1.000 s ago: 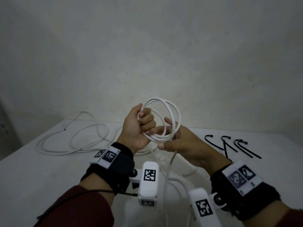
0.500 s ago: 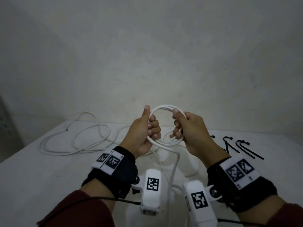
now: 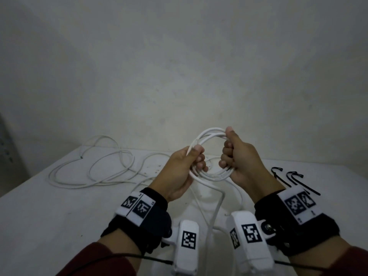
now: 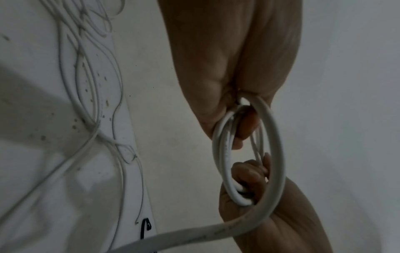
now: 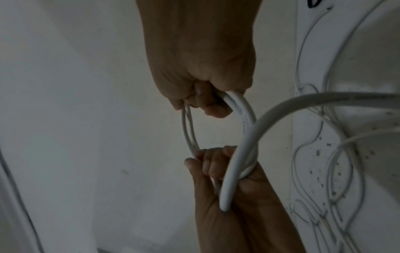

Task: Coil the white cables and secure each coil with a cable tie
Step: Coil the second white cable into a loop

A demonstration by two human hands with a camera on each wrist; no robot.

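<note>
Here, both hands hold one white coil [image 3: 209, 156] up in the air above the bench [image 3: 59, 216], in front of a pale wall [image 3: 179, 66]. The left hand [image 3: 179, 172] grips the coil's left side, its fingers [image 3: 200, 162] curled round the bundled turns and the thumb laid along them near the top. The right hand [image 3: 243, 162] grips the right side, fingers wrapped round the strands and the thumb pressed on the upper arc. The coil stands roughly upright between the two fists, several turns lying close together.

From the coil's lower edge a free length of the same cable [image 3: 216, 212] drops toward the person, passing between the two wrist cameras. In the left wrist view the coil [image 4: 275, 145] shows as a narrow oval running from the left hand [image 4: 227, 68] to the right hand [image 4: 259, 196], with the free length sweeping off to the lower left. In the right wrist view the coil [image 5: 188, 133] hangs from the right hand [image 5: 199, 59], the left hand [image 5: 233, 196] closed on its far end.

A second white cable [image 3: 95, 168] lies in loose, uncoiled loops on the bench, well to the left of the hands. Black cable ties [image 3: 294, 179] lie on the bench to the right, near the right wrist. Both wrists wear black bands with printed markers, and the sleeves are dark red.
</note>
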